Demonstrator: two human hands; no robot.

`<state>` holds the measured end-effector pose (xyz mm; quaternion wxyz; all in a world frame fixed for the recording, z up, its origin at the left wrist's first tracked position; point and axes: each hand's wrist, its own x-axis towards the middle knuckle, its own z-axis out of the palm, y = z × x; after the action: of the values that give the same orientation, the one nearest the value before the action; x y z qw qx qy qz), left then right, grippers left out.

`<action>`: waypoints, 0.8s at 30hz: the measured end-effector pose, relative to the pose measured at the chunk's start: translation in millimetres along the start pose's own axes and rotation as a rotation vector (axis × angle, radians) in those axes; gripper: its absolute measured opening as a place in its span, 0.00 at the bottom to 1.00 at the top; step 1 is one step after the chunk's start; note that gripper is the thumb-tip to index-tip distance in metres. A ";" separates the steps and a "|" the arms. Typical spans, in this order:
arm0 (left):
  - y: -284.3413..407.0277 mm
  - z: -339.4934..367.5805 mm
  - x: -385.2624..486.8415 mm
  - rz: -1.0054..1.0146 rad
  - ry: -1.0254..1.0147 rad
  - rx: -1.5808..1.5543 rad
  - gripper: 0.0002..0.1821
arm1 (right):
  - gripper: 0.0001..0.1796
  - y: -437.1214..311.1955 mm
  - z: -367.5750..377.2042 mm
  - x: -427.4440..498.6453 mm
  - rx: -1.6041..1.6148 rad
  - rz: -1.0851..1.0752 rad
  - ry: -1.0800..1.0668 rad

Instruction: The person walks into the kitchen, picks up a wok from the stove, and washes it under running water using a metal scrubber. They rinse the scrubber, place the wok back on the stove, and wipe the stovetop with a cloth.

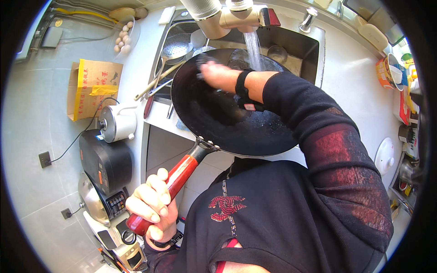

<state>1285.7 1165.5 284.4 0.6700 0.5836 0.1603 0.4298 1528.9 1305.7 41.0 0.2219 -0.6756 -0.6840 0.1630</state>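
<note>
My left hand (155, 201) is wrapped around the red wooden handle (181, 174) of a black wok (218, 126). The wok is held over the front of the sink (310, 51), its inside dark and wet. Inside it, near the far left wall, my right hand (216, 73) is blurred by motion. A dark grey scourer (204, 61), also blurred, is at its fingers; its exact kind cannot be told. Water (253, 51) runs from the faucet (240, 18) into the far side of the wok.
Left of the wok, a skimmer (177, 50) and other long-handled utensils lie on a wire basket (179, 32). Eggs (123, 39), a cardboard box (97, 88), a white electric pot (119, 124) and a black appliance (106, 160) line the left counter. A white lid (384, 156) lies right.
</note>
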 end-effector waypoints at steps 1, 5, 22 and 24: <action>0.4 -0.2 0.6 -0.006 -0.014 0.003 0.19 | 0.10 27.8 1.3 -6.2 -0.272 -0.175 -0.138; -0.2 -3.6 3.0 -0.006 -0.083 -0.003 0.20 | 0.10 70.7 11.6 -32.8 -0.363 0.060 -0.565; -0.5 -3.6 2.2 0.014 -0.134 0.050 0.19 | 0.14 37.8 -2.8 -5.5 0.031 0.208 -0.504; -1.3 -2.6 0.4 0.019 -0.097 0.044 0.18 | 0.15 0.4 -21.5 -3.8 0.575 0.344 -0.468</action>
<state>1284.6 1167.5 282.6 0.6600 0.6199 0.1315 0.4036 1540.5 1300.3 58.6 0.2100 -0.6350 -0.5197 0.5316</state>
